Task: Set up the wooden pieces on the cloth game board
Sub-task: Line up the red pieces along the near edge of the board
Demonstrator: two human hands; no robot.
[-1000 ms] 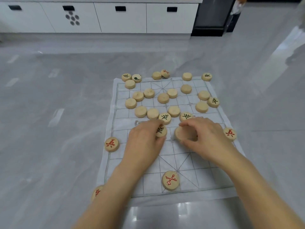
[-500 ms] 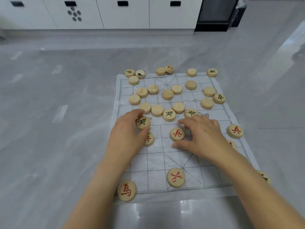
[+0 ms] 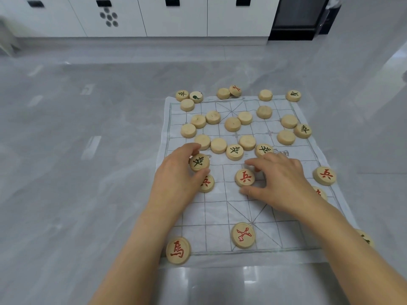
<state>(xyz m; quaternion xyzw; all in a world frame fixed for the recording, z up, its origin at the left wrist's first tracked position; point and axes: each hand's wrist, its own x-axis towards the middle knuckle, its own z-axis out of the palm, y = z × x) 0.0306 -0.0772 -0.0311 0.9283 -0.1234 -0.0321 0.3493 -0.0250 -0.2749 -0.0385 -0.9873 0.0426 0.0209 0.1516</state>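
A white cloth game board (image 3: 220, 212) with a printed grid lies on the grey floor. My left hand (image 3: 174, 183) pinches a black-marked wooden disc (image 3: 199, 162) near the board's left middle, partly covering a red-marked disc (image 3: 207, 183). My right hand (image 3: 279, 179) hovers with spread fingers around a red-marked disc (image 3: 245, 177) lying flat on the board. Several plain face-down discs (image 3: 232, 124) crowd the far half. Red pieces sit near me: one (image 3: 243, 235) at the palace, one (image 3: 178, 250) at the left corner, one (image 3: 324, 175) on the right edge.
Some discs (image 3: 223, 93) lie just off the far edge of the cloth on the floor. A disc (image 3: 366, 237) peeks out behind my right forearm. White cabinets (image 3: 176, 16) and a black unit (image 3: 297, 18) line the far wall. Glossy grey tiles surround the cloth.
My left hand has carried the black-marked disc leftwards. My right hand has turned a disc face up, showing a red mark, and its fingers have opened around it. The view has shifted left.
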